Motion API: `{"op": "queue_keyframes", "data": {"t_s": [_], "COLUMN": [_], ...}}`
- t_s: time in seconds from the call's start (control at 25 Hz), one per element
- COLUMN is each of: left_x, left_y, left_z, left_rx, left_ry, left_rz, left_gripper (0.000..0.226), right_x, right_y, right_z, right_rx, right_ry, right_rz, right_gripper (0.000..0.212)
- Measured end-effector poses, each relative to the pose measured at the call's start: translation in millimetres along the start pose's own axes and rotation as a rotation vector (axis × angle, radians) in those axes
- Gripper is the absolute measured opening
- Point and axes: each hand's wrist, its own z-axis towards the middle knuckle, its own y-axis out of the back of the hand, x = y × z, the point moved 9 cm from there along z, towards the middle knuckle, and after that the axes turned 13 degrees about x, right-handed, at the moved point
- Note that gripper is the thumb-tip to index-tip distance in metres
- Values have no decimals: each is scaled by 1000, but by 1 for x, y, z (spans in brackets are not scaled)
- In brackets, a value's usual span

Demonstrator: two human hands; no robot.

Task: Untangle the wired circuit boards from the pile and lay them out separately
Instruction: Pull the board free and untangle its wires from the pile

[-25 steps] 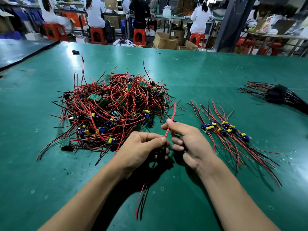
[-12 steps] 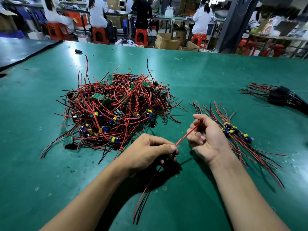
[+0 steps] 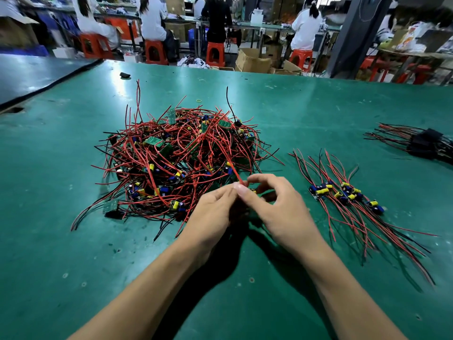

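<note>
A tangled pile of small green circuit boards with red and black wires lies on the green table at centre left. To its right, several separated boards lie side by side with their wires fanned out. Both hands meet at the pile's near right edge. My left hand holds a wired circuit board, mostly hidden by the fingers, with a yellow part showing. My right hand pinches that board's red wire between thumb and forefinger; the wire runs up and to the left over the pile.
A dark bundle of black parts with wires lies at the far right edge. A small black object sits near the table's far edge. Behind the table, people sit on orange stools among cardboard boxes.
My right hand, which had drawn the red wire out to the right, has come back to my left hand. Both hands have moved up to the pile's edge, and the hanging wires are hidden.
</note>
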Motion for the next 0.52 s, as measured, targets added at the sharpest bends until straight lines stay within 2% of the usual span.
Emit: {"op": "queue_keyframes", "data": {"t_s": [0.12, 0.24, 0.36, 0.52], "left_x": [1, 5, 5, 1], "left_y": [-4, 1, 22, 39], "left_z": [1, 4, 6, 4], "left_rx": [69, 37, -140, -250], "left_ry": [31, 38, 22, -51], "left_rz": [-8, 31, -30, -170], "left_gripper": [35, 24, 16, 18], "right_x": [13, 13, -12, -44], "right_y": [13, 39, 81, 93], "right_z": [-2, -6, -10, -8], "right_rx": [-11, -223, -472, -422], "right_ry": [129, 196, 62, -254], "right_rz": [-81, -133, -106, -398], "right_gripper": [29, 16, 14, 33]}}
